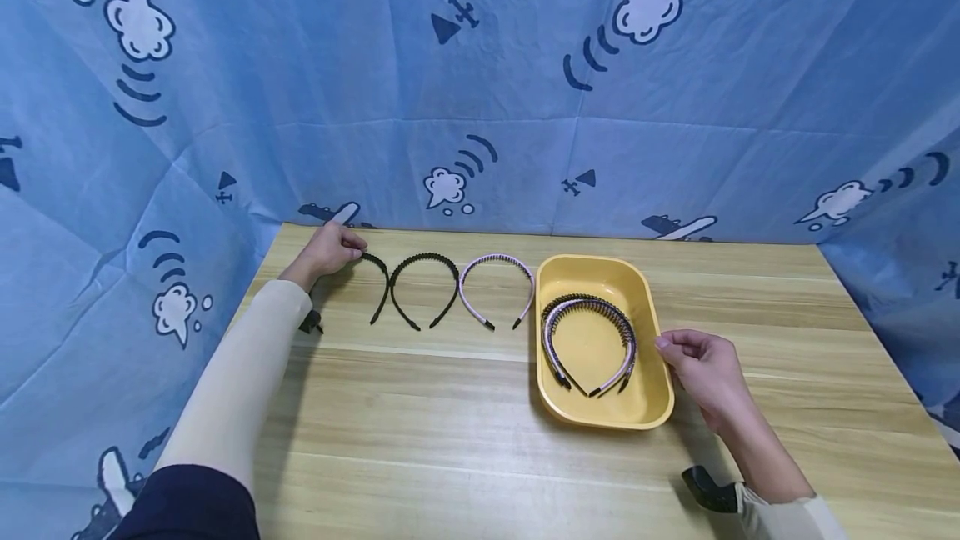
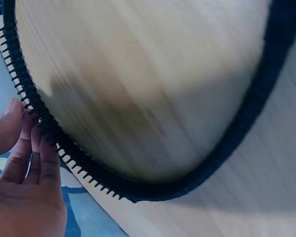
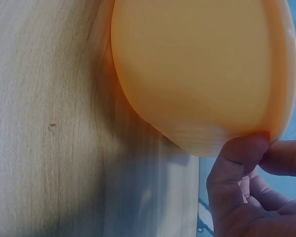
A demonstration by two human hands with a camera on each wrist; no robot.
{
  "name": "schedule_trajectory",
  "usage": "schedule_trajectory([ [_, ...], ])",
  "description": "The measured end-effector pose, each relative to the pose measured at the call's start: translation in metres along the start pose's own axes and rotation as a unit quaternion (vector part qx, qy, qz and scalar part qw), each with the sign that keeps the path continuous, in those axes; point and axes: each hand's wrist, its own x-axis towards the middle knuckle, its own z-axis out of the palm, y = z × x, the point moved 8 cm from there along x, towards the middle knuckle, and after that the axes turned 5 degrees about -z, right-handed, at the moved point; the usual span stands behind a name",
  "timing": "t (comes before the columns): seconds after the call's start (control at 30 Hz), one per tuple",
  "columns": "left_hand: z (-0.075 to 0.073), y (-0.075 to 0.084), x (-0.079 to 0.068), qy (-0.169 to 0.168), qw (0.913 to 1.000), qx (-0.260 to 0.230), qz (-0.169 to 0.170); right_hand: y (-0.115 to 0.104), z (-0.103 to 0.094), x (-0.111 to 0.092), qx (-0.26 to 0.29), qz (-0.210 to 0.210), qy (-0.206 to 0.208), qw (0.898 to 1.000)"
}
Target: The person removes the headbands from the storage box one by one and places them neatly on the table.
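At the table's far left, my left hand [image 1: 330,251] pinches the toothed band of a black headband [image 2: 163,190] between thumb and fingertips. In the head view the hand covers part of this headband. To its right lie another black headband [image 1: 425,257] and a lilac headband [image 1: 497,257], side by side in a row, tips toward me. My right hand [image 1: 705,365] grips the right rim of a yellow plastic basin [image 1: 654,407] with thumb and finger. Inside the basin several dark and lilac headbands [image 1: 588,303] lie overlapping, their tips also toward me.
A wooden table [image 1: 420,440] carries everything. Blue patterned cloth [image 1: 510,90] hangs behind it and along both sides. A dark strap-like piece [image 1: 708,490] sits by my right wrist.
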Motion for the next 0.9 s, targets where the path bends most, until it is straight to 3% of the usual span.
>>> schedule_trajectory([
  [0.27,0.001,0.016,-0.004,-0.005,1.0000,-0.003,-0.002,-0.001,0.000,-0.001,0.000,-0.001,0.000,1.000],
  [0.9,0.016,0.067,-0.003,-0.038,0.9981,-0.030,0.038,-0.001,0.000,-0.001,0.005,-0.006,0.001,1.000],
])
